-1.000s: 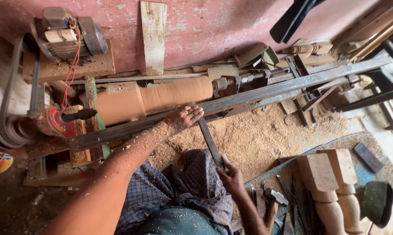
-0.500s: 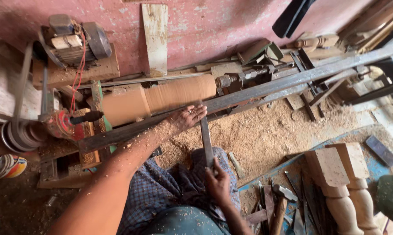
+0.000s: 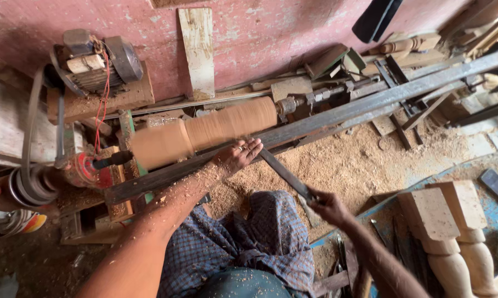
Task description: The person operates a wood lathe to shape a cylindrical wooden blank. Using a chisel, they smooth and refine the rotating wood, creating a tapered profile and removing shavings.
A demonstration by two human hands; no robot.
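Wood blank (image 3: 205, 132) blurred, spinning on lathe. Left hand (image 3: 239, 156) pressing chisel (image 3: 285, 174) against rail (image 3: 337, 116), right hand (image 3: 326, 205) gripping its handle. Likely risks: blade catching, fingers brushing wood.

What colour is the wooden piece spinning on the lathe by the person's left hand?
Light orange-brown, bare wood. The wooden piece shows best in the head view, just above the left hand.

A long, flat, dark metal chisel (image 3: 285, 174) lay slanted across the steel rail (image 3: 337, 113), its tip meeting a pale wooden cylinder (image 3: 205, 132) mounted level on the lathe, its surface blurred and streaked, its thicker end toward the belt drive.
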